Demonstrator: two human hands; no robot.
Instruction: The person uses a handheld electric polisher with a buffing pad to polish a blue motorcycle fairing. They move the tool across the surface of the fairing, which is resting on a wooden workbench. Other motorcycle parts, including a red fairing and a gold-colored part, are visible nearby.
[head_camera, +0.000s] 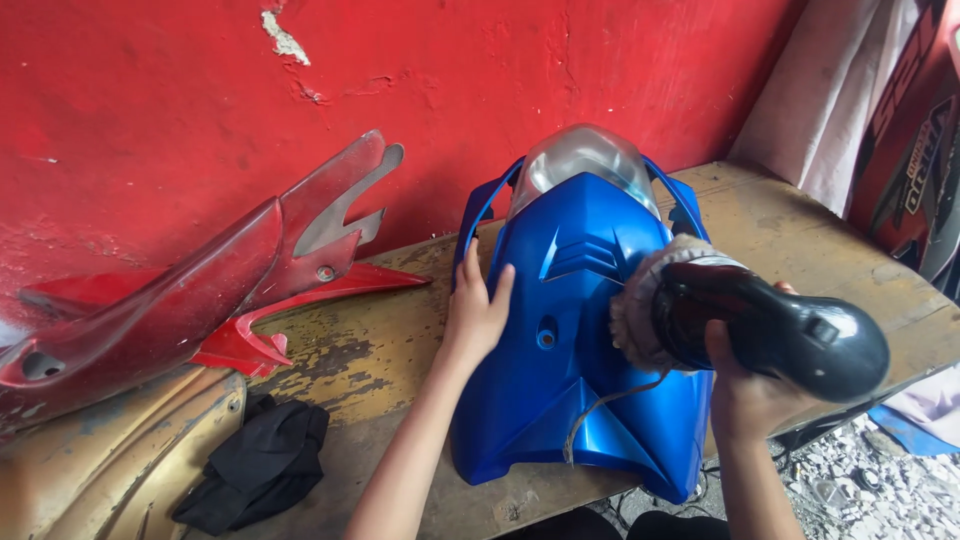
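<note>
My right hand has its grip wrapped tight around the neck of a black polisher, whose woolly pad presses against the right flank of the blue fairing. A thin cord from the pad hangs across the lower blue face. My left hand lies flat on the fairing's left edge, fingers spread and thumb out, steadying it without clasping anything.

The fairing is a glossy deep blue scooter front cover, lying lengthwise on the bench, its pointed lower end overhanging the near edge. It has moulded vents, a small round hole near the middle, and a clear headlight lens at the far end, close to the wall.

The bench is worn wood with flaking yellowish paint. To the left lie a black rag, a dull gold panel and a scuffed red body panel propped toward the wall. Behind everything stands a red wall with chipped patches. At far right, pale cloth and a red-and-black panel lean in the corner; gravel shows below the bench.
</note>
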